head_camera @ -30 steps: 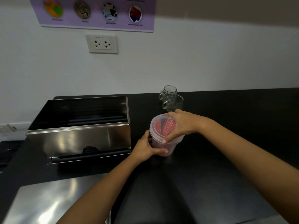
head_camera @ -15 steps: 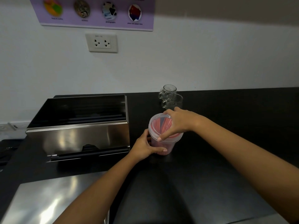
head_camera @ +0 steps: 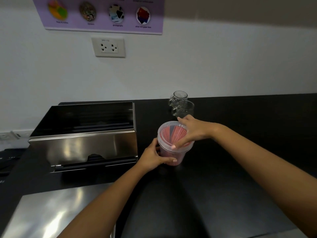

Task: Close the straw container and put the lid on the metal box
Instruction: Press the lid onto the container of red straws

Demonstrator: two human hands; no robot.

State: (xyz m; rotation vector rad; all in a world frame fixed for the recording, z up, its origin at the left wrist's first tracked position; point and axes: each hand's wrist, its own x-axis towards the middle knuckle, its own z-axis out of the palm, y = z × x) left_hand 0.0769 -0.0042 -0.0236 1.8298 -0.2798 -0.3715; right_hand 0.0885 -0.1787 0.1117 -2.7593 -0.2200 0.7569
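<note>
A person presses a clear lid [head_camera: 169,134] onto a round plastic tub of red straws [head_camera: 173,155] on a black counter [head_camera: 240,152]. The left hand [head_camera: 153,156] wraps the tub's side, thumb across the front, holding it steady. The right hand [head_camera: 190,132] lies flat over the lid, fingers spread and pushing at the near rim, not clasping anything.

The tub stands just right of an open steel box [head_camera: 82,143], whose flat metal lid [head_camera: 51,213] lies on the counter in the near left corner, untouched. 2 glass mugs [head_camera: 182,107] stand just behind the right hand.

The lid looks only partly seated. Uneven pressure on 1 edge could pop the far side up or leave it skewed, and the thin wall may buckle if the left hand squeezes harder. A hard downward push off-centre could tip the tub or slide it on the smooth counter toward the box. The right hand's knuckles sit close to the nearer mug, so a quick pull back could knock the glass over. The steel lid, broad and slick, will likely need both hands.
</note>
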